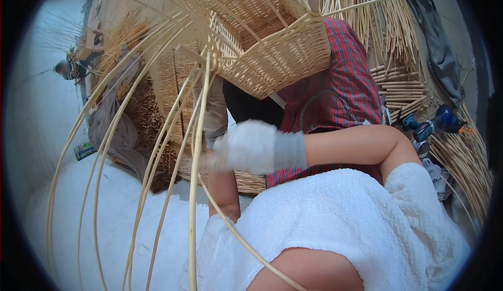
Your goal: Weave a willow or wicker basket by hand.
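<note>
A partly woven wicker basket [283, 55] tilts over my lap, its mouth facing up and away. Long pale rods [194, 186] fan out from its left side and curve down past my arms. My right hand [246, 147], in a whitish glove, crosses my body below the basket and is smeared by motion. Beyond it, my left hand [214, 110], in a beige glove, reaches up at the basket's left corner among the rods. Its fingers are hidden there, so what it grips does not show. Red checked cloth [340, 102] covers my lap.
Bundles of peeled rods [367, 13] lie at the upper right, above short cut sticks [403, 89]. A blue power drill [422, 128] sits at right near dark cloth [435, 45]. Woven wicker [175, 92] and a brown heap [141, 118] stand left. Another person [78, 68] is far left.
</note>
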{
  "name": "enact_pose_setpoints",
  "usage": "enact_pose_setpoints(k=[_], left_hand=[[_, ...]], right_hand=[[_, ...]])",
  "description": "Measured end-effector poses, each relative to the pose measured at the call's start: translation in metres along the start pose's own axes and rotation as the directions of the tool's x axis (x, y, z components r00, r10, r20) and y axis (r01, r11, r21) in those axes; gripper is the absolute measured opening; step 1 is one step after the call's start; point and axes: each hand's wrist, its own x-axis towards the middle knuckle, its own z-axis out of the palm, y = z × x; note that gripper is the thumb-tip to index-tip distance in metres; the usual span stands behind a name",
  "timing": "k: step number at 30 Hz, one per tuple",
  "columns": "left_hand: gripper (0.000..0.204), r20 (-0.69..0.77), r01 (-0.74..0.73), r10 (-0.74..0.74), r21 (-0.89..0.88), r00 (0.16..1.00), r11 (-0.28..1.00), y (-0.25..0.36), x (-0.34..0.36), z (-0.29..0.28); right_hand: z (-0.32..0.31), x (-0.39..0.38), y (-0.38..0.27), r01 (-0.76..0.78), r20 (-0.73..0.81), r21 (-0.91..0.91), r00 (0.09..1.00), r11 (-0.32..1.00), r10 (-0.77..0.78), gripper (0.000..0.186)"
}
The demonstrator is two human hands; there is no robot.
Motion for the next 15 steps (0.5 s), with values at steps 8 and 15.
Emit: enact_pose_setpoints(k=[8, 15], left_hand=[[0.052, 0.007, 0.012, -0.013, 0.189, 1.000, 0.982, -0.004, 0.005, 0.016], [0.052, -0.079, -0.004, 0.030, 0.316, 0.996, 0.949, -0.009, 0.015, 0.031]], right_hand=[[0.004, 0.023, -0.022, -0.015, 0.081, -0.030, 0.997, 0.999, 0.017, 0.018], [-0.043, -0.037, -0.003, 0.002, -0.194, 0.104, 0.981, 0.995, 0.019, 0.021]])
